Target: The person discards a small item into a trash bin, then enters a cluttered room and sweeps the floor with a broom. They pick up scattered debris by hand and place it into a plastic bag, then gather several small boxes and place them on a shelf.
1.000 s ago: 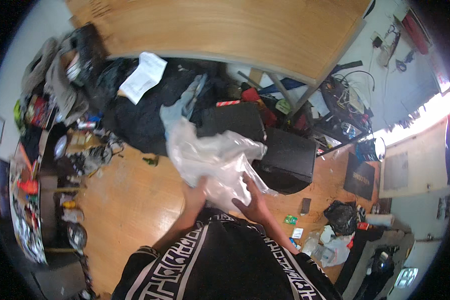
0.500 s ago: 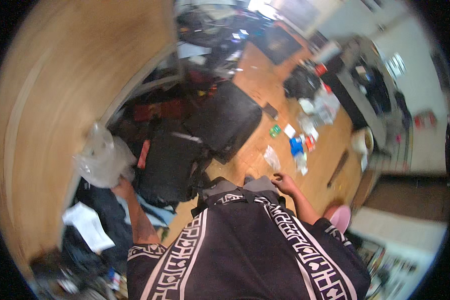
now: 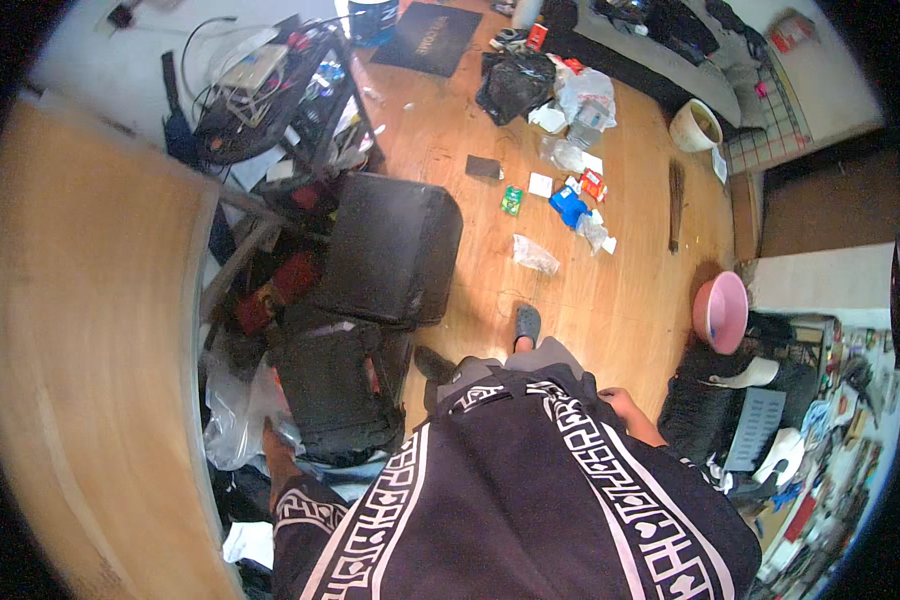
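At the left, my left hand (image 3: 273, 440) grips a clear plastic bag (image 3: 232, 410), which hangs down beside a black fabric bag (image 3: 335, 385). The bag's folds and the dim light hide most of those fingers. My right hand (image 3: 625, 404) hangs by my right side with nothing seen in it; its fingers are loosely bent and partly hidden by my clothes. Just ahead of the black bag stands a bulky black padded piece (image 3: 390, 250), perhaps a chair or a case.
Litter lies on the wooden floor: a clear wrapper (image 3: 536, 254), a green packet (image 3: 512, 201), a blue packet (image 3: 569, 206) and a black plastic bag (image 3: 515, 85). A pink basin (image 3: 727, 312) and a hand broom (image 3: 676, 210) are at the right. A wooden panel (image 3: 100, 340) borders the left.
My view has swung to the left and up. The plastic bag in my left hand has come down from against the wooden panel to beside the black bag. My right hand stays at my side.
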Motion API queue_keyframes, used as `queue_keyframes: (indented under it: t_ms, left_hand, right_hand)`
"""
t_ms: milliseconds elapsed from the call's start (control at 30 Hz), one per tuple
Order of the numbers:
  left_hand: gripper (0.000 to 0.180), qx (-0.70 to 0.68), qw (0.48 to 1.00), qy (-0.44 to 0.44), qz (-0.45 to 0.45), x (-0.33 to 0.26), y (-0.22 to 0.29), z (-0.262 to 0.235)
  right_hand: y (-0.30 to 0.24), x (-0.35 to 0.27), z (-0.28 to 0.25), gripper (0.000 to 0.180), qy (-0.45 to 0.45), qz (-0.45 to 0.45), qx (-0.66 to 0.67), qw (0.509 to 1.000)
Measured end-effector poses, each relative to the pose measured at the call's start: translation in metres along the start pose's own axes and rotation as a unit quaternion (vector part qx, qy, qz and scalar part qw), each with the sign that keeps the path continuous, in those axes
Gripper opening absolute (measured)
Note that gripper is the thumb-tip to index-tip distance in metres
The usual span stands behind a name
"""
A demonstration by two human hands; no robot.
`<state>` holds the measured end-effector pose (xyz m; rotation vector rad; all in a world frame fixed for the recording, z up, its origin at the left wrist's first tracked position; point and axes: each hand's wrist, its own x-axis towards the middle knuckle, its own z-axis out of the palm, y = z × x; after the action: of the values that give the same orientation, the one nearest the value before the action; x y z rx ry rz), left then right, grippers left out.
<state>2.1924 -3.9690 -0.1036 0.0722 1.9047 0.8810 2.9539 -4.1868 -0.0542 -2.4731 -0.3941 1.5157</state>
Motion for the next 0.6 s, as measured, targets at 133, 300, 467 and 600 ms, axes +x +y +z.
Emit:
queue_keyframes:
  t_ms: [133,300,467,600]
  left_hand:
    - [0.069,0.084,0.987,0.14,0.008,-0.061,0.025,0.007]
    - [0.073,0.257,0.836,0.47,0.119,-0.12,0.017,0.063]
    - [0.063,0.389,0.729,0.455,0.332,-0.212,-0.048,0.171]
    - [0.049,0.447,0.731,0.321,0.403,-0.246,-0.136,0.255]
  right_hand:
    - [-0.024,0.026,-0.014,0.036,-0.042,0.004,0.041,0.998]
    - [-0.054,0.097,-0.064,0.035,-0.082,0.015,0.089,0.993]
    - [-0.08,0.18,-0.122,0.025,-0.075,0.01,0.136,0.988]
    - [-0.112,0.214,-0.171,0.026,-0.056,-0.012,0.164,0.985]
